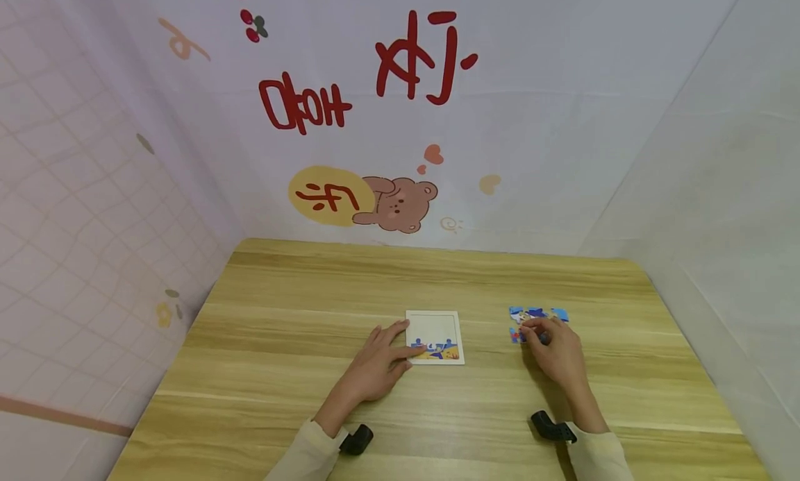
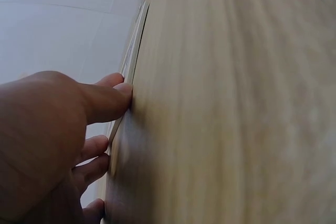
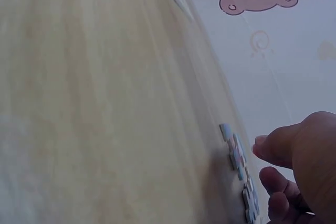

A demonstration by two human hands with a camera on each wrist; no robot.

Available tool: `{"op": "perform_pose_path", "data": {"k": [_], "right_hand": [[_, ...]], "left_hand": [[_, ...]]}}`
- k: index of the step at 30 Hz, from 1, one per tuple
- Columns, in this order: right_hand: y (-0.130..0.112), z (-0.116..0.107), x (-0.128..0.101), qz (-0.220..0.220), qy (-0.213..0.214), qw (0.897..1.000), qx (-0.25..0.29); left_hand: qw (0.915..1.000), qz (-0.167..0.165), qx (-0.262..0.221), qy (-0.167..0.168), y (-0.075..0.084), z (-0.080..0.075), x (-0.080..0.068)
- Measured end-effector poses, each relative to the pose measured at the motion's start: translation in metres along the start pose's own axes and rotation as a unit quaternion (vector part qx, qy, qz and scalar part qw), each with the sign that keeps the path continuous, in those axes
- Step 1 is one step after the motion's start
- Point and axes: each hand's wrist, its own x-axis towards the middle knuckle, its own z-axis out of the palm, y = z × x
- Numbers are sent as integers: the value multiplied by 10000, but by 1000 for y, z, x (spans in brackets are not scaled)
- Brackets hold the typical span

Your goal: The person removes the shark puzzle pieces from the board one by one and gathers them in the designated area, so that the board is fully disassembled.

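A square white puzzle tray (image 1: pixel 433 326) lies flat near the middle of the table in the head view. Blue and yellow jigsaw pieces (image 1: pixel 450 352) fill the row along its near edge. My left hand (image 1: pixel 375 366) rests at the tray's left side with fingers spread, the index finger over the fitted row. In the left wrist view the thumb (image 2: pixel 107 102) lies against the tray's edge. My right hand (image 1: pixel 559 352) hovers over several loose jigsaw pieces (image 1: pixel 514 311) to the right, partly hiding them. A gap shows between its thumb (image 3: pixel 275 148) and fingers, with nothing in it.
The wood-grain table (image 1: pixel 300 293) runs back to a white cloth wall (image 1: pixel 531 134) printed with red characters and a bear. More cloth hangs on the left and right sides. A black wrist mount (image 1: pixel 357 440) sits by the left sleeve, another (image 1: pixel 550 427) by the right.
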Motion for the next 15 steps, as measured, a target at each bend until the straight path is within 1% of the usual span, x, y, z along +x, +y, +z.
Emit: {"op": "perform_pose_path", "data": {"k": [3, 5, 9, 15], "right_hand": [[-6, 0, 0, -15, -5, 9997, 232], [-11, 1, 1, 13, -97, 9992, 397], [-22, 4, 1, 85, -369, 9972, 648], [-36, 14, -4, 205, -772, 9934, 819]], "left_hand": [[9999, -22, 88, 53, 0, 0, 1], [9998, -33, 147, 86, 0, 0, 1], [9997, -49, 197, 133, 2, -1, 2], [9997, -24, 209, 146, 7, -3, 2]]}}
